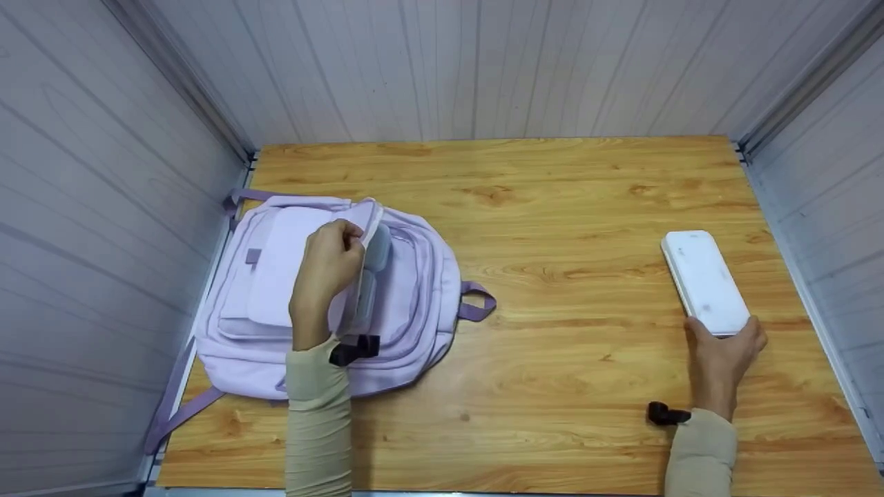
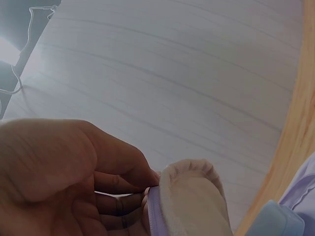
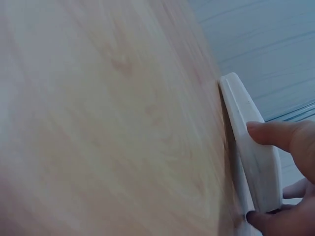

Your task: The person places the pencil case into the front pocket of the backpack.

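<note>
A lilac backpack (image 1: 421, 276) lies flat on the left of the table, its front pocket pulled open. My left hand (image 1: 330, 259) pinches the zippered edge of that pocket between thumb and fingers; the pocket's pale lining (image 2: 197, 196) shows in the left wrist view. Inside the opening sit light blue items (image 1: 377, 250), only partly visible; one light blue item (image 2: 275, 221) also appears in the left wrist view. Over on the right, my right hand (image 1: 724, 355) grips the near end of a white oblong case (image 1: 708, 283), thumb and fingers on opposite sides (image 3: 258, 167).
The wood-grain table (image 1: 552, 276) stretches between backpack and case. Pale panel walls (image 1: 442, 69) stand behind and on both sides. A purple top loop (image 1: 476, 301) sticks out rightward from the backpack, and a strap (image 1: 193, 414) hangs over the table's left edge.
</note>
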The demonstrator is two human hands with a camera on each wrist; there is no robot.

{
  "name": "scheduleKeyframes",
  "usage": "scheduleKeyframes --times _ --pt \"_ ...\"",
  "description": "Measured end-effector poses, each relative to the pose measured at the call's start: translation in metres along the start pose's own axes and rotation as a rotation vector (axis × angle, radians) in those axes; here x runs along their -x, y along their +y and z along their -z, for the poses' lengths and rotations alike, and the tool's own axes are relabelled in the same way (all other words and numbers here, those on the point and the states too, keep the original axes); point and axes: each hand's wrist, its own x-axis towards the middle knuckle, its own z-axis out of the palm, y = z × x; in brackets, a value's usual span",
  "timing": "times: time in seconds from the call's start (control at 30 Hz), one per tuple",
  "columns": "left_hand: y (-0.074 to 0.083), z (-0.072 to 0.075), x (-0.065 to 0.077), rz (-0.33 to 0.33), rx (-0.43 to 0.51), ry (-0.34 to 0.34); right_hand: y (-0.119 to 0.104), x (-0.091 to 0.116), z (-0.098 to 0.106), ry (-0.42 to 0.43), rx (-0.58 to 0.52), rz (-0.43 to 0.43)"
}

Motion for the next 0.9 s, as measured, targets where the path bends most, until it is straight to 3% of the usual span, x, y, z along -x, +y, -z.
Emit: scheduleKeyframes --times 0.47,0.73,0.9 --pt "0.001 0.0 -0.001 -0.005 -0.001 0.02 -0.011 0.014 0.001 0.064 -0.1 0.013" --pt "0.001 0.0 0.0 -0.001 -0.006 0.015 -0.033 0.03 -0.009 0.045 -0.354 0.177" --pt "0.001 0.0 0.0 0.006 -0.006 -0.001 -0.047 0.04 -0.016 0.041 -0.346 0.264"
